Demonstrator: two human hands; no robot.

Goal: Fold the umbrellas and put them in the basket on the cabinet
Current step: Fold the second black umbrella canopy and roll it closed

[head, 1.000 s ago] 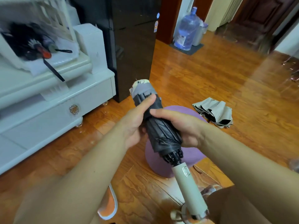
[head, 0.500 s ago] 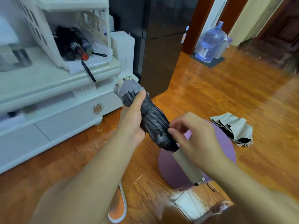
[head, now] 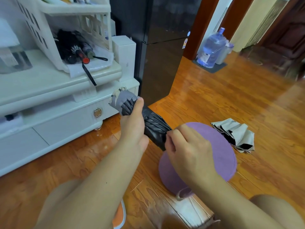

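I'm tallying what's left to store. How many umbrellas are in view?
At least 4: one held by the left hand and right hand, one on the floor, two or so in the basket; more may be hidden there.

Left grip [head: 132, 124] clasped, right grip [head: 188, 150] pinching.

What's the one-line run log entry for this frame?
left hand: grips rolled umbrella | right hand: pinches its lower end | basket: holds umbrellas
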